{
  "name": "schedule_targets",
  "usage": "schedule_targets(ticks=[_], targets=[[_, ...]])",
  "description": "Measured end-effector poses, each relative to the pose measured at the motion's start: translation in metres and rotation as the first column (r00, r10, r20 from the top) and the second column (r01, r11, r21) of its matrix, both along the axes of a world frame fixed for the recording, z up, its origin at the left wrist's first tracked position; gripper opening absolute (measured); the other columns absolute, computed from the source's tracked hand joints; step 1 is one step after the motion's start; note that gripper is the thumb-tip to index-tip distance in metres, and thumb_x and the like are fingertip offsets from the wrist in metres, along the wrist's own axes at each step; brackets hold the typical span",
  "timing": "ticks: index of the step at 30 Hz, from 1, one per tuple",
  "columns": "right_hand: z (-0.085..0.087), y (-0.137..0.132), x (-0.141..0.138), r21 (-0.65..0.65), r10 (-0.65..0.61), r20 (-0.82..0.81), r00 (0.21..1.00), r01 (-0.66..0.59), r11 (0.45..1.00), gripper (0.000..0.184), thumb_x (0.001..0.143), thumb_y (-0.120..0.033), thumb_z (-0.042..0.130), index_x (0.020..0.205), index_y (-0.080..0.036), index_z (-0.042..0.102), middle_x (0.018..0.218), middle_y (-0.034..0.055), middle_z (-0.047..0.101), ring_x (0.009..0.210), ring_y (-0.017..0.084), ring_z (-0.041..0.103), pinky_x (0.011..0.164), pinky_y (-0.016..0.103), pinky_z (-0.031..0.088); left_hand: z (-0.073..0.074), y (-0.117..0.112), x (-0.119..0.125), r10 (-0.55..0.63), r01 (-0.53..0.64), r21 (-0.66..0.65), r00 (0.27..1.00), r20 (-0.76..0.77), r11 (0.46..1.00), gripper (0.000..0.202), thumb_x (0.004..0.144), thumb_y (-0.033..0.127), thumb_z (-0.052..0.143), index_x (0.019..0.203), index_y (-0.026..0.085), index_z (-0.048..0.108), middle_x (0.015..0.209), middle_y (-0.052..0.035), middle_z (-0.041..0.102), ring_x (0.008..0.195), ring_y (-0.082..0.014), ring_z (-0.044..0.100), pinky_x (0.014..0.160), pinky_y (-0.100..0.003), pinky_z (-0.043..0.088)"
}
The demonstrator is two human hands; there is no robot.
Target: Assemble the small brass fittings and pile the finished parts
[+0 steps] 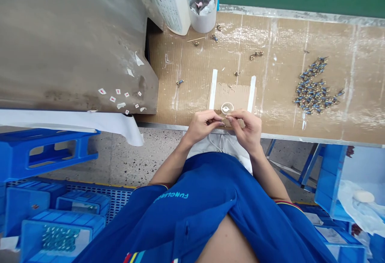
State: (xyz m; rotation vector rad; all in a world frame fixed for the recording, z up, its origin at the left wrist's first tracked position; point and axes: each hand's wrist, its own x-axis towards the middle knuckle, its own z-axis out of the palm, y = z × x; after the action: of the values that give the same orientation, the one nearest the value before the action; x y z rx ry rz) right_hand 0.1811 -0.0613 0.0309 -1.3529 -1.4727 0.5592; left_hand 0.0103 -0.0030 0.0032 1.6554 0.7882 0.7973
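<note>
My left hand (pixel 203 126) and my right hand (pixel 248 130) meet at the front edge of the cardboard-covered bench, fingertips almost touching. With thumb and index finger the left pinches a small dark metallic piece (pixel 223 125). A thin pale stick (pixel 224 118), like a toothpick, runs from the pinched fingers of the right towards that piece. Just beyond the fingertips sits a small round clear-edged dish (pixel 227 108) with a white blob in it. It lies on a cardboard pad (pixel 236 93), held down by two white tape strips. The exact shape of the piece is hidden by the fingers.
A pile of small blue-and-gold metal pieces (pixel 315 88) lies to the right, with several more scattered ahead. Another thin stick (pixel 195 39) lies near a tape-roll cup (pixel 202 8) of scraps. A metal housing (pixel 78 46) bounds the left; blue bins (pixel 57 231) stand below.
</note>
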Motion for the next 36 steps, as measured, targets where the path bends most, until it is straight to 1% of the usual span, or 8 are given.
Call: schedule_targets(ticks=[7, 13, 19, 23, 26, 31, 33, 36], targets=[[0.000, -0.002, 0.000, -0.024, 0.005, -0.071, 0.997, -0.006, 1.000, 0.008, 0.095, -0.026, 0.066, 0.089, -0.026, 0.071, 0.082, -0.0005, 0.075, 0.073, 0.015, 0.070, 0.068, 0.029, 0.055, 0.000, 0.000, 0.000, 0.009, -0.009, -0.011, 1.000, 0.010, 1.000, 0.010, 0.087, 0.024, 0.075, 0.082, 0.016, 0.077, 0.075, -0.0036, 0.073, 0.066, -0.0117, 0.066, 0.060, -0.021, 0.050], [-0.010, 0.005, 0.015, -0.086, -0.182, -0.195, 0.964, 0.168, 0.982, 0.012, 0.093, -0.037, 0.068, 0.092, -0.025, 0.071, 0.085, 0.0022, 0.074, 0.077, 0.017, 0.071, 0.069, 0.032, 0.057, -0.006, 0.000, -0.001, 0.018, -0.015, -0.056, 0.998, 0.053, 0.998, 0.007, 0.084, 0.022, 0.077, 0.083, 0.015, 0.076, 0.080, -0.0057, 0.076, 0.072, -0.0136, 0.071, 0.063, -0.022, 0.055], [-0.023, 0.014, 0.010, -0.052, -0.135, 0.006, 0.991, 0.135, 0.989, 0.018, 0.096, -0.039, 0.062, 0.088, -0.026, 0.072, 0.090, 0.0048, 0.071, 0.088, 0.020, 0.068, 0.074, 0.036, 0.057, -0.007, 0.001, -0.003, 0.015, -0.012, -0.040, 0.998, 0.062, 0.999, 0.007, 0.083, 0.022, 0.078, 0.083, 0.015, 0.076, 0.081, -0.0061, 0.076, 0.073, -0.0137, 0.070, 0.064, -0.022, 0.054], [-0.021, 0.019, 0.018, -0.065, -0.106, 0.031, 0.994, 0.108, 0.992, 0.021, 0.096, -0.043, 0.061, 0.102, -0.026, 0.072, 0.106, 0.0082, 0.067, 0.100, 0.022, 0.067, 0.074, 0.035, 0.057, -0.007, 0.000, -0.003, 0.019, -0.018, -0.013, 0.998, 0.059, 1.000, 0.011, 0.085, 0.025, 0.078, 0.081, 0.015, 0.075, 0.079, -0.0059, 0.075, 0.070, -0.0133, 0.069, 0.062, -0.022, 0.052], [-0.021, 0.041, 0.047, -0.075, -0.118, 0.111, 0.987, 0.126, 0.989, 0.023, 0.098, -0.043, 0.057, 0.107, -0.026, 0.070, 0.105, 0.0069, 0.068, 0.094, 0.019, 0.066, 0.075, 0.034, 0.056, -0.009, 0.001, -0.004, 0.009, -0.008, -0.017, 0.998, 0.061, 1.000, 0.016, 0.087, 0.030, 0.076, 0.081, 0.015, 0.075, 0.077, -0.0060, 0.074, 0.068, -0.0131, 0.068, 0.059, -0.022, 0.051], [-0.040, 0.114, 0.105, -0.112, -0.189, 0.291, 0.938, 0.230, 0.967, 0.023, 0.098, -0.042, 0.055, 0.106, -0.025, 0.067, 0.102, 0.0063, 0.068, 0.091, 0.020, 0.065, 0.085, 0.038, 0.054, -0.010, 0.001, -0.005, 0.000, -0.002, 0.023, 0.997, 0.073, 1.000, 0.022, 0.088, 0.036, 0.076, 0.082, 0.014, 0.075, 0.074, -0.0057, 0.071, 0.063, -0.0118, 0.063, 0.055, -0.022, 0.047], [-0.048, 0.139, 0.115, -0.144, -0.191, 0.354, 0.915, 0.255, 0.956, 0.021, 0.098, -0.041, 0.054, 0.099, -0.024, 0.067, 0.096, 0.0069, 0.067, 0.093, 0.022, 0.064, 0.091, 0.041, 0.052, -0.011, 0.000, -0.006, -0.002, -0.001, 0.038, 0.997, 0.082, 0.999, 0.022, 0.088, 0.035, 0.076, 0.083, 0.014, 0.076, 0.074, -0.0060, 0.071, 0.062, -0.0114, 0.062, 0.054, -0.021, 0.047], [-0.053, 0.162, 0.113, -0.188, -0.222, 0.423, 0.879, 0.324, 0.927, 0.017, 0.096, -0.037, 0.056, 0.089, -0.023, 0.063, 0.092, 0.0085, 0.065, 0.097, 0.026, 0.062, 0.097, 0.047, 0.049, -0.012, 0.000, -0.007, 0.006, -0.013, 0.071, 0.996, 0.094, 0.997, 0.020, 0.088, 0.033, 0.076, 0.083, 0.014, 0.075, 0.074, -0.0061, 0.071, 0.062, -0.0114, 0.062, 0.055, -0.021, 0.046]])
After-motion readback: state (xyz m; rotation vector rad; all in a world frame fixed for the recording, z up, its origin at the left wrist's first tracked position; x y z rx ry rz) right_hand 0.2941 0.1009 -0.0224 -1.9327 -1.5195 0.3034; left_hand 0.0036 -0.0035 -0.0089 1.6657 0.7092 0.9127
